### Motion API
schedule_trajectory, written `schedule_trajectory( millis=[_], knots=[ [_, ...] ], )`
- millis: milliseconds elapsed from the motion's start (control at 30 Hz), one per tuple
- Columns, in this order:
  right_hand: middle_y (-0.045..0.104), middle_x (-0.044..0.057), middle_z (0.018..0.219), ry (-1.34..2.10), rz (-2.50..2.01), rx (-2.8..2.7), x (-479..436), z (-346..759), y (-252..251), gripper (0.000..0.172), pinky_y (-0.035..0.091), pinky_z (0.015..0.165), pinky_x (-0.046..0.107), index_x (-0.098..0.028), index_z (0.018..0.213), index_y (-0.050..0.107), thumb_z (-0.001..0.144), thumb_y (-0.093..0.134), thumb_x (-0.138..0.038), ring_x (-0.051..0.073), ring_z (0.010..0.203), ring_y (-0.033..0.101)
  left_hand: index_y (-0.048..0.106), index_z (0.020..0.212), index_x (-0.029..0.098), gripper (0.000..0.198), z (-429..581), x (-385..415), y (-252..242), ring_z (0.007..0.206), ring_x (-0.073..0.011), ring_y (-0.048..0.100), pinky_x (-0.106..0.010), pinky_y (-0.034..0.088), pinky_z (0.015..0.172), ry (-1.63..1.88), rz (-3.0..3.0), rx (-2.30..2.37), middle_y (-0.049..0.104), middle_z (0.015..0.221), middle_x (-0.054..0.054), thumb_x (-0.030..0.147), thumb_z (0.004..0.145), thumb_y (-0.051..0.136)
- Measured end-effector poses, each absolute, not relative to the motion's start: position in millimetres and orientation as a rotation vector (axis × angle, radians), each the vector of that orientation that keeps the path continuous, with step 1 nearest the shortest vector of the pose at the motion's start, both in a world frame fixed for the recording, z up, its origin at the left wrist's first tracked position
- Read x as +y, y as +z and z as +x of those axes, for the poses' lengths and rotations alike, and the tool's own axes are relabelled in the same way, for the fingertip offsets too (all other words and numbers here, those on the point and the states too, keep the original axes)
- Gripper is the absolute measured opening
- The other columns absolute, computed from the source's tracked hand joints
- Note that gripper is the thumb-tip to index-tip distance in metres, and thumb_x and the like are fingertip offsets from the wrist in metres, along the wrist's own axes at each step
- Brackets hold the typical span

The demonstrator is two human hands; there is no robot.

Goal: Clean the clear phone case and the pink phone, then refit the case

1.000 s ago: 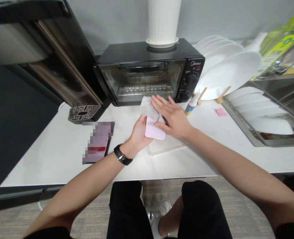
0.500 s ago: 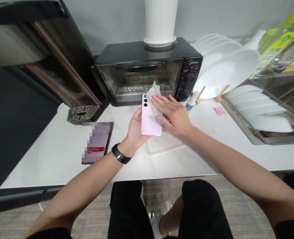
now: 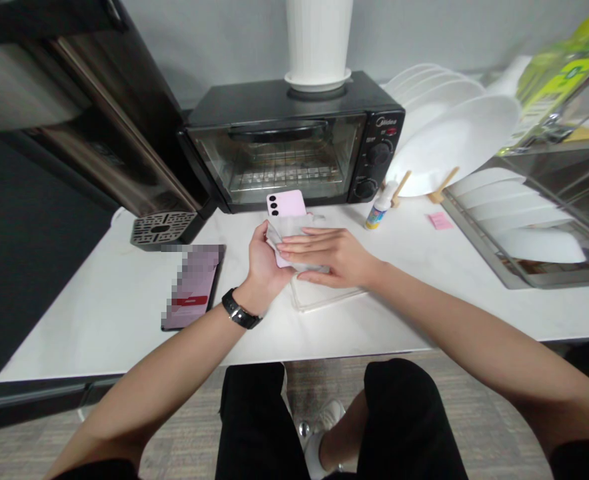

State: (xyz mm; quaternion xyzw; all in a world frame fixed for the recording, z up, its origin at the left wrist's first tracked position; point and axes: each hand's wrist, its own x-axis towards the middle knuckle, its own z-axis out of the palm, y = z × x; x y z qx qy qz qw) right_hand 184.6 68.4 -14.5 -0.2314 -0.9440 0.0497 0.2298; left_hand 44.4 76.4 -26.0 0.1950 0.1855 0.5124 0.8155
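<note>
A pink smartphone (image 3: 287, 202) is held back side up in my left hand (image 3: 264, 262), its three dark camera lenses at the upper left. My left fingers are mostly hidden beneath it. My right hand (image 3: 332, 257) lies over the lower part of the phone, pressing a white tissue (image 3: 289, 228) flat against its back with long, nearly straight fingers. Under my hands, a clear phone case (image 3: 307, 301) or similar flat transparent tray rests on the counter, partly covered by the right hand.
The white counter (image 3: 254, 347) carries another phone (image 3: 197, 280) at left, beside a dispenser drip tray (image 3: 162, 228). Behind stands a black toaster oven (image 3: 289, 160). To the right are a small spray bottle (image 3: 377, 212), a pink sticky note (image 3: 440, 221), white plates (image 3: 454, 143) and a sink (image 3: 494, 267).
My right hand has slid the tissue from the camera end down over the phone's lower back. The tissue now spreads across the phone's width. My left hand has shifted slightly left.
</note>
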Motion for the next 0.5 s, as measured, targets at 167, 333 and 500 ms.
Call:
schedule_trajectory(
  millis=[167, 333, 500],
  knots=[
    [0.033, -0.008, 0.115, 0.057, -1.0, -2.29, 78, 193, -15, 0.036, 0.019, 0.094, 0.032, -0.029, 0.11, 0.033, 0.075, 0.03, -0.036, 0.012, 0.107, 0.027, 0.046, 0.097, 0.019, 0.029, 43, 74, -25, 0.086, -0.0188, 0.047, -0.031, 0.038, 0.073, 1.109, 0.469, 0.346, 0.054, 0.091, -0.002, 0.027, 0.073, 0.032],
    [0.019, -0.003, 0.122, -0.022, -1.036, -2.266, 85, 191, -14, 0.052, 0.01, 0.096, 0.036, -0.024, 0.117, 0.021, 0.07, 0.036, -0.043, 0.015, 0.112, 0.015, 0.046, 0.097, 0.021, 0.03, 48, 70, -26, 0.075, -0.0212, 0.052, -0.037, 0.038, 0.068, 0.94, 0.524, 0.443, 0.057, 0.084, -0.004, 0.033, 0.072, 0.034],
    [0.024, -0.002, 0.12, 0.024, -0.868, -2.44, 75, 184, -11, 0.053, 0.009, 0.096, 0.033, -0.022, 0.116, 0.025, 0.069, 0.035, -0.046, 0.014, 0.111, 0.019, 0.046, 0.098, 0.019, 0.036, 49, 71, -23, 0.075, -0.0207, 0.052, -0.035, 0.038, 0.067, 1.008, 0.45, 0.497, 0.057, 0.082, -0.005, 0.038, 0.072, 0.03]
  ],
)
